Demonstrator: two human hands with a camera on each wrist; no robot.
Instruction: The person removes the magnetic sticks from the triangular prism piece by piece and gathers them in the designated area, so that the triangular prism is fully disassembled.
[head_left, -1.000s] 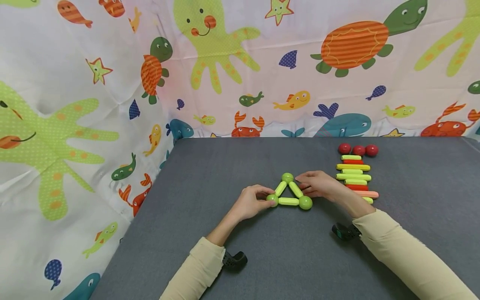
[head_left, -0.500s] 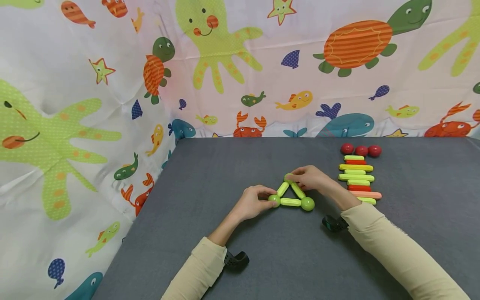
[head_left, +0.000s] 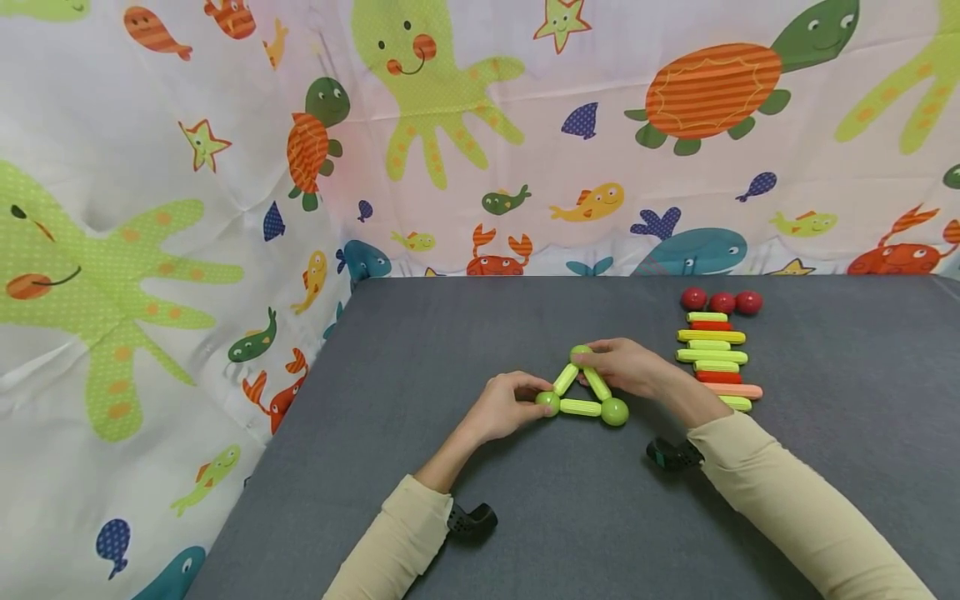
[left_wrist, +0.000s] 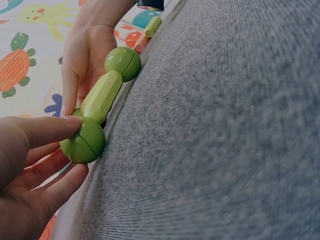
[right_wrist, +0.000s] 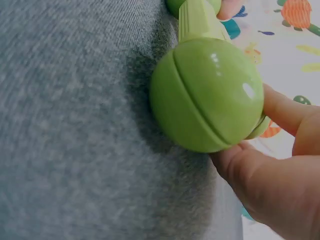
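A triangle of three green balls joined by ribbed light-green rods lies on the grey table. My left hand pinches its left ball between thumb and fingers, plain in the left wrist view. At the far corner, my right hand holds the top ball with its fingertips; part of that ball is covered. The near right ball fills much of the right wrist view, in front of the right hand's fingers, and no finger appears to grip it.
To the right, a column of green, yellow, red and pink rods lies on the grey table. Three dark red balls sit behind it. A sea-animal curtain borders the table's back and left.
My right hand has moved from beside the triangle's right rod to its far ball and taken hold of it. The left hand keeps its grip on the left ball.
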